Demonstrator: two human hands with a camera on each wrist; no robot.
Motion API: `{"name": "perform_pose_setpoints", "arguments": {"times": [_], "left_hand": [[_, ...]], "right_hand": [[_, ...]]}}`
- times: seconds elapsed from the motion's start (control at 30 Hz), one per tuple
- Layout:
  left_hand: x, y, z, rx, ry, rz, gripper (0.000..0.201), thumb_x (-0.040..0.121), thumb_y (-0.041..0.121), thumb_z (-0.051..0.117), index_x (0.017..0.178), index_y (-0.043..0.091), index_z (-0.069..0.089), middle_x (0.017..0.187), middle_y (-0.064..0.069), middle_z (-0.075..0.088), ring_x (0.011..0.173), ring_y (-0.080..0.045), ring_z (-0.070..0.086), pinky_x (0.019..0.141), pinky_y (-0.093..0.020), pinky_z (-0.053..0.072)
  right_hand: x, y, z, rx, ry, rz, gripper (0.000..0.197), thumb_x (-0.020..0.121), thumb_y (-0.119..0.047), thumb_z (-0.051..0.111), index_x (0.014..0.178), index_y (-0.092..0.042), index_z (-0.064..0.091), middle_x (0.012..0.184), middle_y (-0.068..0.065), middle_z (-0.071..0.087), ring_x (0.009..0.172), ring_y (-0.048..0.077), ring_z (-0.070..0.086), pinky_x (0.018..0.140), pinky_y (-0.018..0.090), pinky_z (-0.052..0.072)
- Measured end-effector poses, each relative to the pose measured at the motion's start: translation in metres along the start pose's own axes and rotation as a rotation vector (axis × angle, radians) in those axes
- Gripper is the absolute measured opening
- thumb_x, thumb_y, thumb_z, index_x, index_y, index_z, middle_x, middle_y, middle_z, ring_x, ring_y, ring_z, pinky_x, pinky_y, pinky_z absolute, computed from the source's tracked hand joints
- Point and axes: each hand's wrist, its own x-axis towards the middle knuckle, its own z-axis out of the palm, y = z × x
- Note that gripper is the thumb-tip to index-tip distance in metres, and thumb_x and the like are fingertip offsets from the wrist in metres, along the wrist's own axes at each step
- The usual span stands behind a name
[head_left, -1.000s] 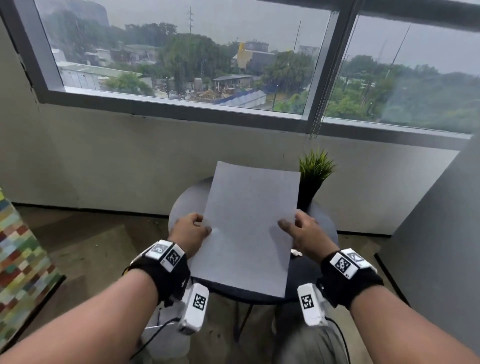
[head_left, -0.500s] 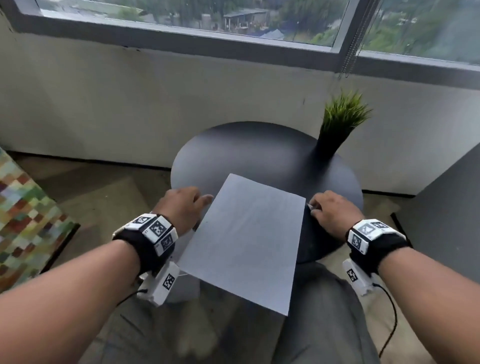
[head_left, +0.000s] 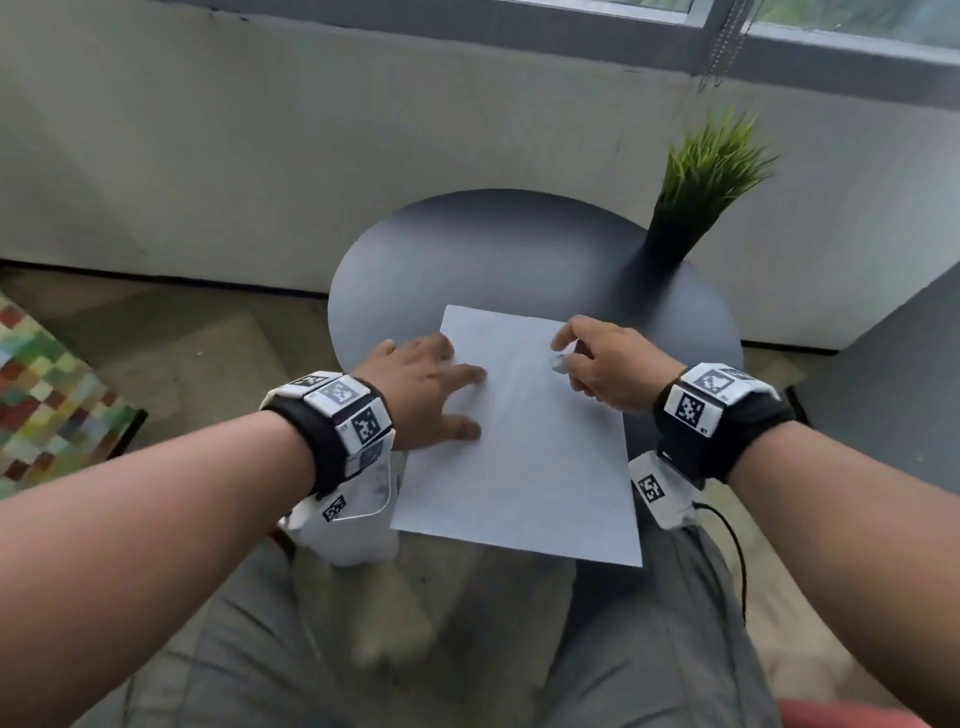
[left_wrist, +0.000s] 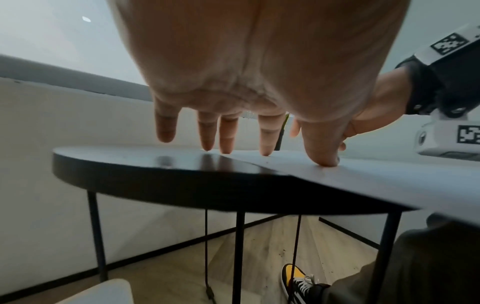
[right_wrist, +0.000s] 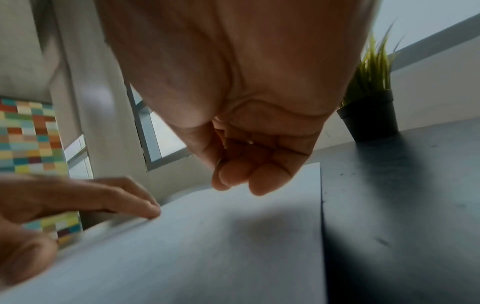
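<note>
The paper (head_left: 524, 447) lies on the counter (head_left: 467, 249), nearer than the plant (head_left: 701, 171). It is thin, light and floppy, so grab its hanging edge. Left hand (head_left: 421, 384) presses it, fingers flat. Right hand (head_left: 608, 364) curls round a small pale thing (head_left: 558, 362).

The paper (head_left: 535, 457) we held up in the air a second ago now lies flat on the table (head_left: 493, 244), its 6 o'clock end past the rim. Our left hand (head_left: 415, 384) has let go and spread, fingertips (head_left: 475, 373) pressing the 9 o'clock edge. Our right hand (head_left: 608, 369) has left the 3 o'clock edge for the 1 o'clock corner, curled round a small pale object (head_left: 558, 362).
</note>
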Motion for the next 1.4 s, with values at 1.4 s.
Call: {"name": "perform_pose_setpoints", "arguments": {"times": [1.4], "left_hand": [[0.047, 0.039, -0.013, 0.085, -0.157, 0.113, 0.096, 0.079, 0.079, 0.054, 0.157, 0.039, 0.012, 0.167, -0.002, 0.0, 0.151, -0.028, 0.004, 0.115, -0.055, 0.028]], "right_hand": [[-0.018, 0.009, 0.003, -0.262, -0.015, 0.026, 0.02, 0.092, -0.037, 0.059, 0.096, -0.018, 0.058, 0.094, 0.0, 0.061, 0.09, 0.022, 0.056, 0.072, 0.03, 0.04]]}}
